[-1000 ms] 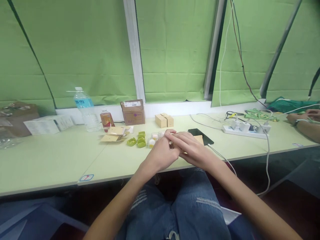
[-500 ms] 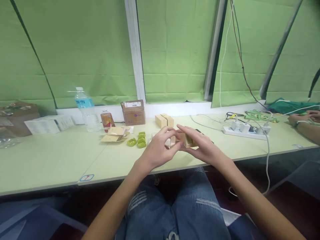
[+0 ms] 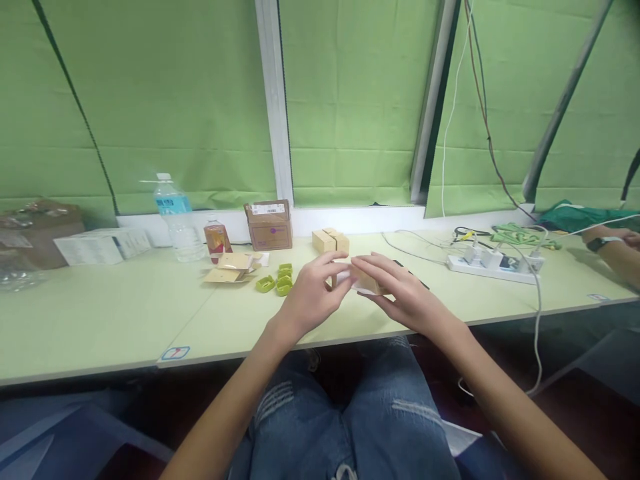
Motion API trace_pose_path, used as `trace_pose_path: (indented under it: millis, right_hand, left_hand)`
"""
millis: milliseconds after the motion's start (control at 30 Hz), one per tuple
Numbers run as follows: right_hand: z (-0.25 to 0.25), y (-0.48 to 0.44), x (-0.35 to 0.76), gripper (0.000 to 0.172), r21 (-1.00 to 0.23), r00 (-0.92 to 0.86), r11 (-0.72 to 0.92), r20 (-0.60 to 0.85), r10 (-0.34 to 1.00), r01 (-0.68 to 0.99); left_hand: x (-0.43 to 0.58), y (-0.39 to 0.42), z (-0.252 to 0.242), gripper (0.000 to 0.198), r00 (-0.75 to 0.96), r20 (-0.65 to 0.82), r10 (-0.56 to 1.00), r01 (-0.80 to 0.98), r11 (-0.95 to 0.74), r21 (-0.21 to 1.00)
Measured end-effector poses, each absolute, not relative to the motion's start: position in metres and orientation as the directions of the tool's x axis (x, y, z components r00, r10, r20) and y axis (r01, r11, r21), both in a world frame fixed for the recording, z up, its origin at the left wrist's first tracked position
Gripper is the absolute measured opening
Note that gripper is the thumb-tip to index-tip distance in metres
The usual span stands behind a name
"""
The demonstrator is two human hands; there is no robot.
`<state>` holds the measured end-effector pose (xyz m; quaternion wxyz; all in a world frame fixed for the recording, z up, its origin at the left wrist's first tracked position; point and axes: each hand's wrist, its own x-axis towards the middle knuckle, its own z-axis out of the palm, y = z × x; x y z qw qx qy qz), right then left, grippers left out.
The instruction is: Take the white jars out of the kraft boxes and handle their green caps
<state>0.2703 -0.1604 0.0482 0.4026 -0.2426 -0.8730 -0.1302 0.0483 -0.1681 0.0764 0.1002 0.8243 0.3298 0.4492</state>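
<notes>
Just above the table's front part, a small tan cardboard box [image 3: 367, 281] is held between my two hands. My right hand [image 3: 407, 293] grips it from the right, fingers over the top and thumb underneath. At the box's left end, my left hand [image 3: 315, 293] has thumb and forefinger curled close together around a whitish flap or edge [image 3: 341, 275]. My fingers cover much of the box, so its contents do not show. Left of my left hand lie several olive-green plastic pieces [image 3: 283, 285]. Flat tan cardboard packets [image 3: 230, 268] are stacked beyond them.
Closed tan boxes [image 3: 330, 241] stand behind my hands. Further left are a brown carton [image 3: 270, 225], a drink bottle [image 3: 217, 240], a large water bottle [image 3: 177, 220] and white boxes [image 3: 103, 245]. A power strip [image 3: 493, 267] with cables lies right, near another person's arm [image 3: 617, 250].
The box has turned in my right hand, and the green seen in its open side is now hidden. My left fingers have shifted to its left end. The view moved slightly.
</notes>
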Motion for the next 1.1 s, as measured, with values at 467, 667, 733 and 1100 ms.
trace_pose_path:
  millis: [467,667,733,1100]
  right_hand:
    - [0.054,-0.174,0.259,0.074,0.051,-0.612,0.867,0.729,0.307,0.496]
    - [0.042,-0.164,0.264,0.066,-0.091,-0.478,0.861,0.801,0.362,0.500]
    - [0.042,-0.165,0.264,0.052,-0.206,-0.333,0.827,0.844,0.420,0.522]
    - [0.044,-0.167,0.241,0.053,-0.469,0.077,0.863,0.883,0.463,0.188]
  left_hand:
    - [0.042,-0.170,0.081,0.025,0.399,0.795,0.457,0.556,-0.810,0.188]
    - [0.044,-0.171,0.083,0.044,0.218,0.702,0.678,0.366,-0.724,0.585]
    - [0.045,-0.169,0.082,0.057,0.233,0.630,0.741,0.301,-0.671,0.678]
    - [0.016,-0.149,0.082,0.036,0.261,0.676,0.689,0.332,-0.722,0.607]
